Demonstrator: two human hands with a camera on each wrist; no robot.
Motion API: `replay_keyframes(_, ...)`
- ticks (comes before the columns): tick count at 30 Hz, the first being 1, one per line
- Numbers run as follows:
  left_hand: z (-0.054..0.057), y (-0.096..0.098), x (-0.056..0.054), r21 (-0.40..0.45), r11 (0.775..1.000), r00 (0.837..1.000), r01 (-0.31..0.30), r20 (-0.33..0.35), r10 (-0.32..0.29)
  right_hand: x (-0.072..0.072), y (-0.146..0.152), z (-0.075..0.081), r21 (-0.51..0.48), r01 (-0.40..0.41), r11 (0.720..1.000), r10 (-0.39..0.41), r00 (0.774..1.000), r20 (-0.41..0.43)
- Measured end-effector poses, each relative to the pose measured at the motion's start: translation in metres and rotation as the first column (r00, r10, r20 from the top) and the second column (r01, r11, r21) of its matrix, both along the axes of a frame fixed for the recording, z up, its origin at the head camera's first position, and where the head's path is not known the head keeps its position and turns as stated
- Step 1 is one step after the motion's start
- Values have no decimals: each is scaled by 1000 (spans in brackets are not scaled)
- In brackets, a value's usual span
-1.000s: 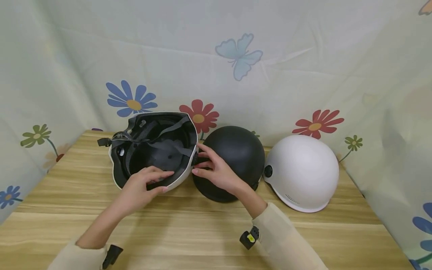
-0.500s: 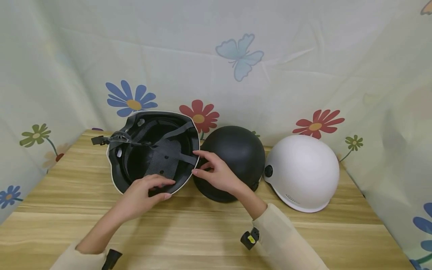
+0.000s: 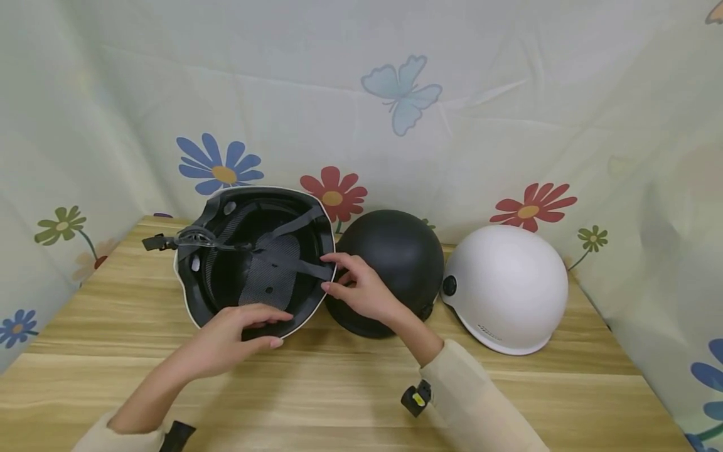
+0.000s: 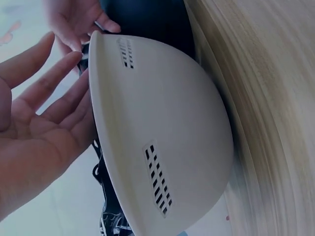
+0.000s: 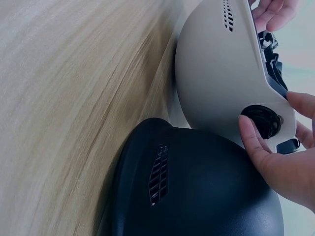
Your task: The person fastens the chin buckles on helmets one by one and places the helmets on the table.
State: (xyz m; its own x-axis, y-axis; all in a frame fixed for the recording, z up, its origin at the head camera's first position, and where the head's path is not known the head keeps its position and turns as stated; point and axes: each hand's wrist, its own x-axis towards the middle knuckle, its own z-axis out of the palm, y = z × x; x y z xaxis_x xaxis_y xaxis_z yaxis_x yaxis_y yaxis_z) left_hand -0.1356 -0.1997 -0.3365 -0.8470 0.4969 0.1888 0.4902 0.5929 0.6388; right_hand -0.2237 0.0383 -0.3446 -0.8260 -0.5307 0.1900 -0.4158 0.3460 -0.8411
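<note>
An upturned white helmet (image 3: pixel 226 285) sits at the left, its black padded inside facing up and toward me. Its chin strap and buckle (image 3: pixel 160 242) hang over the left edge. My left hand (image 3: pixel 226 339) lays nearly straight fingers over the near rim; in the left wrist view the thumb (image 4: pixel 30 59) stands off the shell. With my right hand (image 3: pixel 367 289) I pinch the right rim. The right wrist view has that thumb beside a round black fitting (image 5: pixel 263 121) on the shell, forefinger at the edge.
A black helmet (image 3: pixel 395 257) stands dome up right behind my right hand, close against the upturned one. Farther right a second white helmet (image 3: pixel 508 289) also rests dome up. All are on a wooden table (image 3: pixel 339 395) before a flowered cloth (image 3: pixel 480 113).
The upturned helmet has tipped and shifted slightly left, showing more of its inside. Its buckle swung left. My left hand moved down and left with the rim; my right hand moved little.
</note>
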Motion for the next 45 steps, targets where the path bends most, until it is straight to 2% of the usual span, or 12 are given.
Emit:
replay_keyframes(10, 3, -4, 1, 85, 995, 998, 53, 22, -56, 0, 0, -1, 30, -33, 999, 33, 999, -23)
replay_keyframes(14, 6, -7, 0, 118, 993, 1000, 10, -17, -8, 0, 0, -2, 17, -45, 999, 45, 999, -10)
replay_keyframes(16, 9, -11, -1, 132, 991, 997, -38, -56, 46, 0, 1, -3, 11, -53, 999, 53, 999, -4)
replay_keyframes(18, 13, -16, -3, 138, 984, 987, -110, -100, 124, 0, 1, -4, 5, -61, 998, 61, 998, 0)
replay_keyframes(21, 21, -27, -5, 163, 955, 950, -248, -149, 273, 0, 2, -5, 0, -71, 997, 71, 997, 4)
replay_keyframes(23, 24, -35, -8, 175, 918, 909, -357, -162, 384, 0, 2, -5, -4, -76, 997, 76, 997, 9)
replay_keyframes(27, 27, -56, -12, 213, 826, 819, -521, -145, 555, 1, 3, -5, -6, -86, 996, 86, 996, 16)
replay_keyframes(32, 23, -79, -18, 225, 734, 741, -641, -68, 668, 2, 3, -5, 1, -96, 995, 96, 995, 13)
replay_keyframes(35, 20, -89, -20, 206, 697, 706, -686, -39, 707, 2, 3, -5, 1, -100, 995, 100, 995, 10)
replay_keyframes(38, 18, -96, -21, 146, 694, 703, -705, 12, 711, 2, 3, -6, -2, -99, 995, 99, 995, 11)
replay_keyframes(41, 15, -100, -23, 109, 718, 725, -688, 73, 684, 2, 3, -6, -4, -95, 995, 95, 995, 19)
replay_keyframes(45, 12, -101, -27, 146, 739, 753, -658, 104, 650, 2, 3, -7, 7, -93, 996, 93, 995, 26)
